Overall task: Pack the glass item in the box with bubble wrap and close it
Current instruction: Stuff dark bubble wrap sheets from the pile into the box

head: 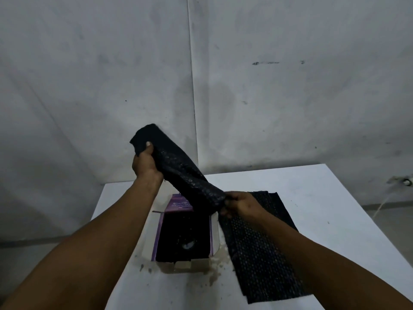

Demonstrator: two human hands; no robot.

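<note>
An open purple and white box [214,229] stands on the white table [312,198], its inside dark with black bubble wrap. A glass item [187,244] glints faintly near the bottom of the box. Above the box I hold a sheet of black bubble wrap [181,171] stretched slantwise. My left hand [145,163] grips its upper end, thumb on top. My right hand [240,203] pinches its lower end, just over the box's far right corner.
More black bubble wrap [263,249] lies flat on the table to the right of the box. Stains and wet-looking marks [214,276] surround the box's near side. Grey walls meet in a corner behind the table. A small fixture [405,181] sits on the right wall.
</note>
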